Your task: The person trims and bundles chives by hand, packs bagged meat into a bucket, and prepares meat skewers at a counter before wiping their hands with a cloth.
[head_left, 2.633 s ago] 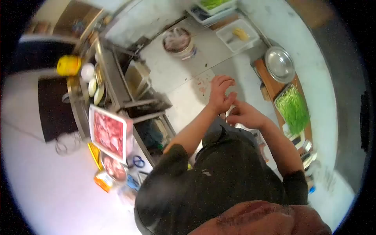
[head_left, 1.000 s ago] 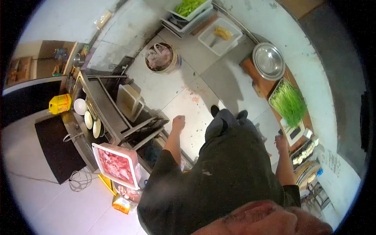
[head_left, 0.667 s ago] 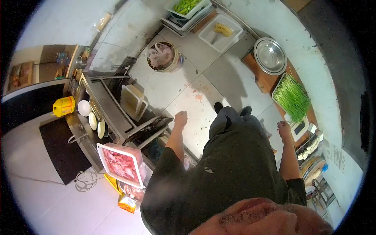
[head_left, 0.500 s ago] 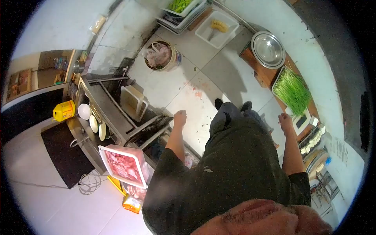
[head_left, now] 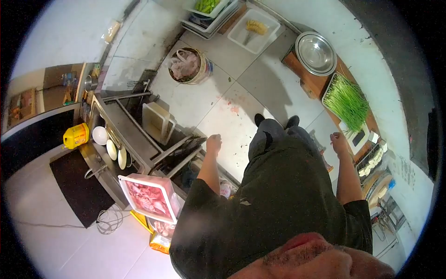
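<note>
My left hand (head_left: pixel 213 143) hangs beside the metal sink frame (head_left: pixel 179 151), its fingers loosely curled in. I see nothing in it, and whether it touches the frame cannot be told. On the other side, my right hand (head_left: pixel 338 142) hangs with curled fingers and no visible object. It is nearest to a white board with a dark rectangle (head_left: pixel 357 138) and a tray of long green stalks (head_left: pixel 346 102), apart from both as far as I can see. A white tub of raw meat (head_left: pixel 147 197) stands left of my left forearm.
A bucket holding a plastic bag (head_left: pixel 189 66) and a white tray with a brush (head_left: pixel 253 30) are on the tiled floor ahead. Steel bowls (head_left: pixel 316 53) stand on a wooden bench at right. Bowls (head_left: pixel 100 136) and a yellow jug (head_left: pixel 76 136) lie by the sink.
The view has shifted slightly. Both arms stay hanging at my sides, my left hand a little lower in the picture; nothing has been picked up or let go.
</note>
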Motion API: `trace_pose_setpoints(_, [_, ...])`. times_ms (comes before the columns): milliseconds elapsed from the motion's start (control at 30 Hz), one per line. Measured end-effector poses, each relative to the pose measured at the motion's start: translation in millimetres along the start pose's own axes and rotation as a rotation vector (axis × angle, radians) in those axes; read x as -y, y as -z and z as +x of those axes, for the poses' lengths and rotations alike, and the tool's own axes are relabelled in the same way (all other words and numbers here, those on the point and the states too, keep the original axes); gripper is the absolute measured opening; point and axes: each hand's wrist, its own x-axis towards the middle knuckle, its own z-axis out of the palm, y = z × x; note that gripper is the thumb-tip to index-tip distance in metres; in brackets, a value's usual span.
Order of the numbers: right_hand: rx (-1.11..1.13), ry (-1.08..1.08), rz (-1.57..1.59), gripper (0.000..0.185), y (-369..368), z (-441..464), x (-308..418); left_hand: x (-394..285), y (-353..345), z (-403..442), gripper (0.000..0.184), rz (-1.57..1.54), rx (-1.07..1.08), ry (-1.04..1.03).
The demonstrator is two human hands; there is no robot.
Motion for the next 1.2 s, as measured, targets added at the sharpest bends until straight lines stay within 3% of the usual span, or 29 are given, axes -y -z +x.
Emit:
trace_pose_setpoints(567, [-0.029,0.044,0.047,0.037,-16.6,10.5,-11.7,8.1,-2.1,19.4,0.034,-0.071,0.044,-0.020])
trace_pose_setpoints(833, [-0.016,0.042,0.009,0.036,-44.4,15.0,-11.5,3.0,32.4,21.3,0.032,-0.040,0.001,-0.004])
trace_pose_setpoints(1067, [-0.011,0.132,-0.136,0.037,-60.0,50.7,11.5,-20.1,49.9,17.6,0.033,-0.096,-0.008,0.046])
trace_pose_setpoints(1200, [0.036,0.096,-0.063,0.039,-52.1,45.9,73.5,-40.4,31.1,38.5,0.033,-0.117,0.009,-0.041])
